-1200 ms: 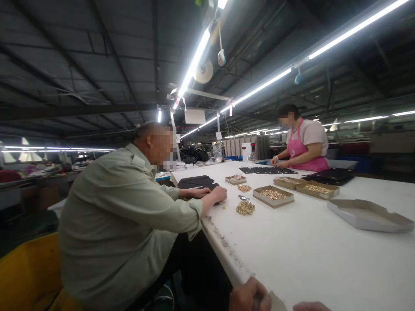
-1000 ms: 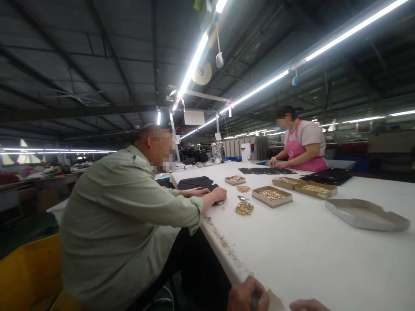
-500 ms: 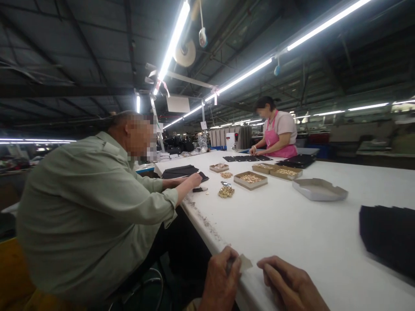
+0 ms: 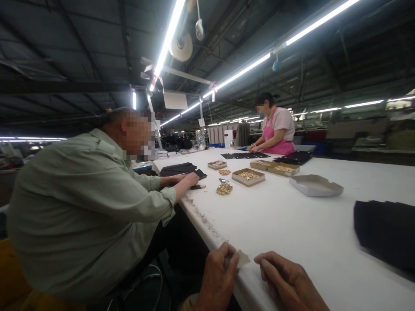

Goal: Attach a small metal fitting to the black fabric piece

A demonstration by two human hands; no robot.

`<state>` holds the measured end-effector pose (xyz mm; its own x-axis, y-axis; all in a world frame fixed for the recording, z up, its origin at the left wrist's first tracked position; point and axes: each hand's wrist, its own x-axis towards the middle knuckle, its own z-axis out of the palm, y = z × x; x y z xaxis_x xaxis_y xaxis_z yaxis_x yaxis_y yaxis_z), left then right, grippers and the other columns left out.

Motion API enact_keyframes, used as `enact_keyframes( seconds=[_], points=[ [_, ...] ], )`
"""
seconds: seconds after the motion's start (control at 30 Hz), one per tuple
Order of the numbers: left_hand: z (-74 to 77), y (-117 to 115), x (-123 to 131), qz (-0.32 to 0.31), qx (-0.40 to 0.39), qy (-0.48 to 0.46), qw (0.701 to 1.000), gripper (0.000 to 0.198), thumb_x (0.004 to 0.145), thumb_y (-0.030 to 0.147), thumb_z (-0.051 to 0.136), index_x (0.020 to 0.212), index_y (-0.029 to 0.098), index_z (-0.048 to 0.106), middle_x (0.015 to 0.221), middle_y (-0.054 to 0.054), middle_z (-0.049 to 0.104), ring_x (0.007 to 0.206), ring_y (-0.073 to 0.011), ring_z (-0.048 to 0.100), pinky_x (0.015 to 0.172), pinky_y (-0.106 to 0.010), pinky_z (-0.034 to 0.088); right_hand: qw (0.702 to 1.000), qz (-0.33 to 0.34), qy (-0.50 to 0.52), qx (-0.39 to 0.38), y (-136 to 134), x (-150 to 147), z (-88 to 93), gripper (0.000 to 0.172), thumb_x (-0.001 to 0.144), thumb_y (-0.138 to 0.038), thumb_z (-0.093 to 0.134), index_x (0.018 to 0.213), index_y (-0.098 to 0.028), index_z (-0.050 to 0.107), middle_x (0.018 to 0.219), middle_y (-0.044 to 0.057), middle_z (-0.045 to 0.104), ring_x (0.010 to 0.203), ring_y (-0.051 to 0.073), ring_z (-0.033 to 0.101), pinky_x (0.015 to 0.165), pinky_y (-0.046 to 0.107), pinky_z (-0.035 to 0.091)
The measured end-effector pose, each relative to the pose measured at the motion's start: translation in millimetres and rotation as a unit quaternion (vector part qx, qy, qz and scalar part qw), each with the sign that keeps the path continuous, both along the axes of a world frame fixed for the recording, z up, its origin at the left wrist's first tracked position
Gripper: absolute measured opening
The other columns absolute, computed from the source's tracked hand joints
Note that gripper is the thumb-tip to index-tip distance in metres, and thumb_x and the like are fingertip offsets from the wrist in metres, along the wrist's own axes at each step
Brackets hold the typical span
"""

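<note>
My left hand (image 4: 218,276) is clenched on a little tan scrap (image 4: 243,258), maybe card, hard to tell from here. It pokes out toward my right hand (image 4: 288,280), which is loose, holding nothing, just beside it over the white table (image 4: 292,216) at bottom right of the frame.

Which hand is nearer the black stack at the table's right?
Right. The right hand lies left of the black stack; the left hand, holding a beige tag, lies farther left.

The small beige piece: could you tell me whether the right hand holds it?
No, the left hand pinches the small beige piece; the right hand is beside it.
</note>
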<state>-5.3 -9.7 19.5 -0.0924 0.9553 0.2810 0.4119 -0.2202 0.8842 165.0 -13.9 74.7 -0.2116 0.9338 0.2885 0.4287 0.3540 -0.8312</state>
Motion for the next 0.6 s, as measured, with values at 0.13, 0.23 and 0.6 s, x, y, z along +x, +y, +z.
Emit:
enact_keyframes(
  seconds=[0.13, 0.23, 0.6],
  points=[
    [5.3, -3.0, 1.6, 0.000, -0.001, -0.010, 1.000, 0.031, 0.092, 0.044, 0.046, 0.081, 0.018, 0.059, 0.070, 0.002, 0.054, 0.070, -0.0128, 0.052, 0.067, -0.021, 0.038, 0.999, 0.031, -0.018, -0.028, 6.1, 0.2, -1.9, 0.038, 0.084, -0.051, 0.044, 0.076, -0.021, 0.067, 0.074, 0.004, 0.069, 0.072, 0.020, 0.063, 0.070, 0.027, 0.051],
    [7.5, -3.6, 2.3, -0.002, -0.004, -0.013, 1.000, 0.030, 0.092, 0.043, 0.046, 0.081, 0.017, 0.059, 0.067, 0.003, 0.053, 0.067, -0.0122, 0.051, 0.065, -0.021, 0.036, 0.999, 0.028, -0.020, -0.025, 7.2, 0.0, -2.2, 0.037, 0.085, -0.048, 0.045, 0.079, -0.021, 0.068, 0.074, 0.004, 0.068, 0.073, 0.020, 0.063, 0.071, 0.027, 0.051],
    [3.7, -0.2, 1.0, -0.005, 0.006, -0.014, 1.000, 0.030, 0.092, 0.042, 0.046, 0.080, 0.017, 0.059, 0.070, 0.002, 0.055, 0.069, -0.0122, 0.051, 0.066, -0.022, 0.036, 1.000, 0.028, -0.004, -0.007, 11.6, 1.7, -5.4, 0.038, 0.083, -0.052, 0.050, 0.073, -0.022, 0.070, 0.068, 0.003, 0.068, 0.069, 0.020, 0.063, 0.065, 0.026, 0.052]
  ],
)
